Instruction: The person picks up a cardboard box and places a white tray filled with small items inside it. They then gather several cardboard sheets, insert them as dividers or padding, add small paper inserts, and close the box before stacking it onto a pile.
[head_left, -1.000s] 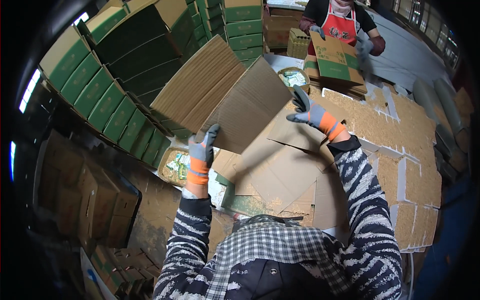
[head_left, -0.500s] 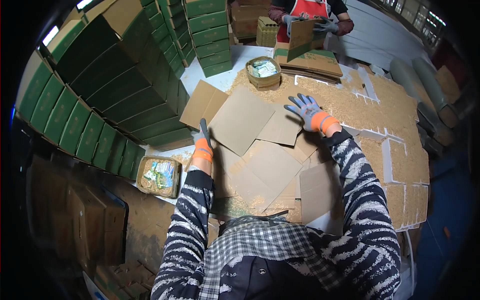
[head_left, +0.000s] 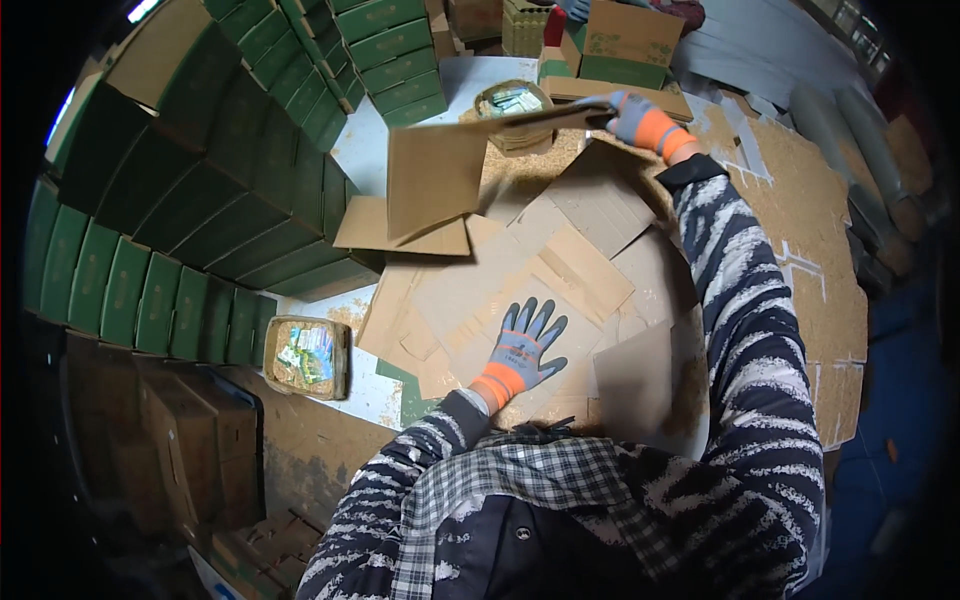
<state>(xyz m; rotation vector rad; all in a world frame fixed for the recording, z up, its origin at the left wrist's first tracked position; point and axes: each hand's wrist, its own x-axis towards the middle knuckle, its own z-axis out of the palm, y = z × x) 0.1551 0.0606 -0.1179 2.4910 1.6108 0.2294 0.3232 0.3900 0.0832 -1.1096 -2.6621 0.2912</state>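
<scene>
My left hand (head_left: pixel 524 345), in a grey and orange glove, lies over the near part of a pile of flat cardboard sheets (head_left: pixel 590 270). Its fingers are spread and nothing is in them. Farther off to the right, my gloved right hand (head_left: pixel 637 122) is closed on the edge of a folded brown cardboard sheet (head_left: pixel 432 180). That sheet is raised off the pile and stretches leftward, its left panel hanging down toward another cardboard flap (head_left: pixel 400 232). The right fingertips are partly hidden behind the sheet's edge.
Stacked green cartons (head_left: pixel 220 170) rise on the left. Baskets with small packets stand at the back (head_left: pixel 500 98) and left table edge (head_left: pixel 335 385). Wood shavings (head_left: pixel 800 225) cover the right side. Across the table, a co-worker's gloved hand (head_left: pixel 573 9) is beside a carton (head_left: pixel 628 45).
My right hand has moved up and away, taking hold of the folded cardboard and lifting it. My left hand has come right and nearer, onto the pile. The co-worker's carton is now opened out.
</scene>
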